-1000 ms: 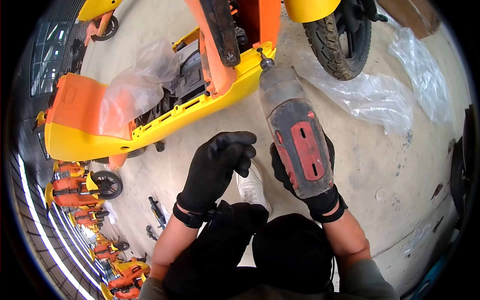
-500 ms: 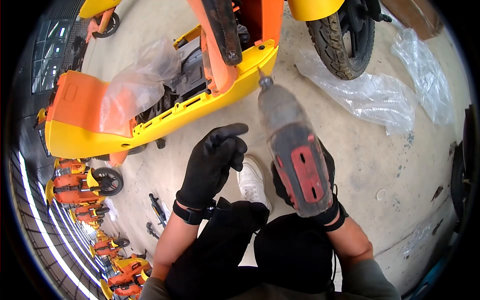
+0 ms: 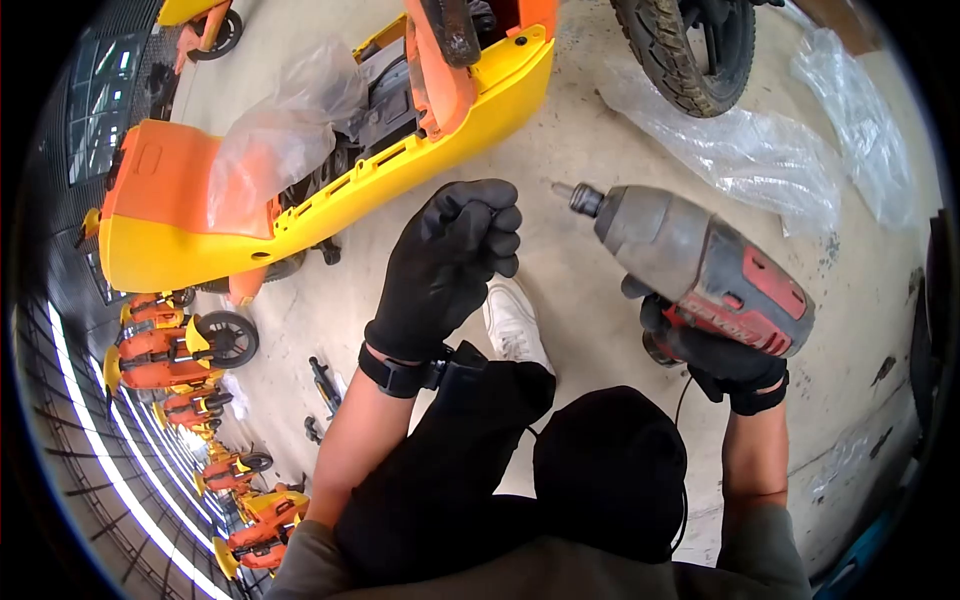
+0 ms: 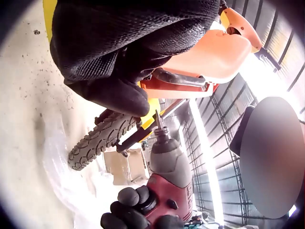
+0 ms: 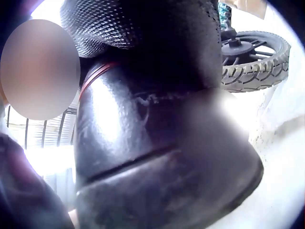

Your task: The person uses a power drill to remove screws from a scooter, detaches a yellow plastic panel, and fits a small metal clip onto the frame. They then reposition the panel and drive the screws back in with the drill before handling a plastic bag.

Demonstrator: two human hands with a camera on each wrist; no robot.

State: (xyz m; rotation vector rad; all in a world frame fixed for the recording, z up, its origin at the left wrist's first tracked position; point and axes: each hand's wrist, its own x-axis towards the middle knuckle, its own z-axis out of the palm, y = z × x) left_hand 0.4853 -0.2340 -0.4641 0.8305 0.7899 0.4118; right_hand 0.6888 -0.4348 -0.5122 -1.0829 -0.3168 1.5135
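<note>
My gloved right hand (image 3: 725,362) grips a worn red and black cordless impact driver (image 3: 665,240) by its handle. Its bit (image 3: 562,188) points left, towards my left hand, clear of the scooter. The gloved left hand (image 3: 440,260) is held up below the scooter's yellow side panel (image 3: 430,160), fingers curled in; nothing shows between them. A dark screw head (image 3: 520,41) sits at the panel's upper right end. In the left wrist view the driver (image 4: 169,167) stands below my curled fingers (image 4: 128,98). The driver's dark battery base (image 5: 143,162) fills the right wrist view.
The orange and yellow scooter (image 3: 165,180) lies ahead, with clear plastic film (image 3: 280,140) over its open middle. A treaded wheel (image 3: 690,60) and more plastic film (image 3: 740,160) are at the right. Several similar scooters (image 3: 165,355) line the left side. Tools (image 3: 325,385) lie on the floor.
The driver's bit was at the screw on the panel's end, then drew back. Now my right hand has swung right, turning the driver leftward. My left hand has risen and its index finger has curled in.
</note>
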